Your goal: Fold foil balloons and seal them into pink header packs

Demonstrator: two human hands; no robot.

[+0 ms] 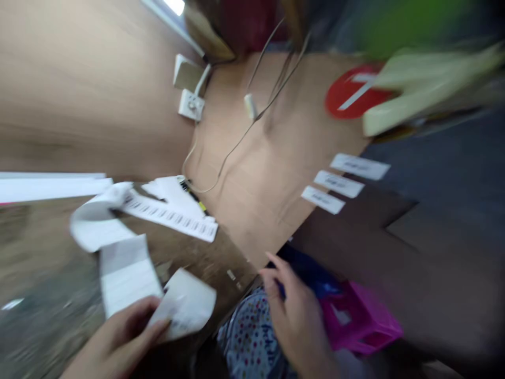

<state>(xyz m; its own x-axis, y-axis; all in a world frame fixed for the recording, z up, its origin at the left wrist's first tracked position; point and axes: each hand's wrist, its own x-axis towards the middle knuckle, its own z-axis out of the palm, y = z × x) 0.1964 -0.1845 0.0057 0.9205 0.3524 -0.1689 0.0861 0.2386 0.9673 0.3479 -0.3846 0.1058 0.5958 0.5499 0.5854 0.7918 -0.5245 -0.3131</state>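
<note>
The view is tilted and blurred. At the bottom left, my left hand [118, 337] pinches the end of a long white paper strip [185, 302]. The strip runs in loose folds up to a printed barcode label strip [169, 218] lying on a worn brown wooden surface [205, 258]. My right hand [295, 316] is at the bottom centre with its fingers apart, holding nothing that I can see. It is next to a dark blue object [311, 273] and a magenta plastic stool [359, 321]. Polka-dot fabric [248, 337] shows beneath it.
A tan wooden panel [256, 158] carries several white printed labels [338, 184], a wall socket [191, 105] and thin hanging cables [252, 110]. A red round sign [353, 92] is partly behind a pale green cloth [426, 89]. Dark grey flooring [442, 168] lies on the right.
</note>
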